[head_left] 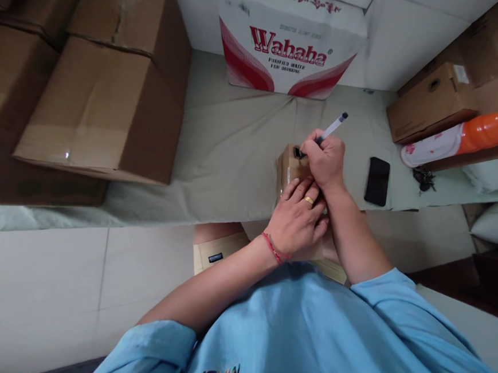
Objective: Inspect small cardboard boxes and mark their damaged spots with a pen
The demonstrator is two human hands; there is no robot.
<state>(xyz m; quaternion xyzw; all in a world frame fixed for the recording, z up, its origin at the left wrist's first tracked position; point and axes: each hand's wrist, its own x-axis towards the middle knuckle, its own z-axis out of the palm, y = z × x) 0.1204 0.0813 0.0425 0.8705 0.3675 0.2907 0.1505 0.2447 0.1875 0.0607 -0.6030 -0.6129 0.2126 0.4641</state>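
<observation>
A small brown taped parcel (289, 167) lies at the near edge of a cloth-covered table (229, 148). My right hand (325, 158) is closed round a white pen (333, 127) with a black cap, its tip down on the parcel's top. My left hand (297, 220) rests flat on the near end of the parcel, fingers together and stretched out, a gold ring on one finger and a red string at the wrist. Much of the parcel is hidden under both hands.
Large cardboard boxes (96, 106) are stacked at the left. A white and red "Wahaha" water carton (289, 39) stands at the back. A black phone (377, 181) lies right of my hands, with keys (423, 179), smaller boxes (432, 100) and an orange-white roll (461, 138) beyond.
</observation>
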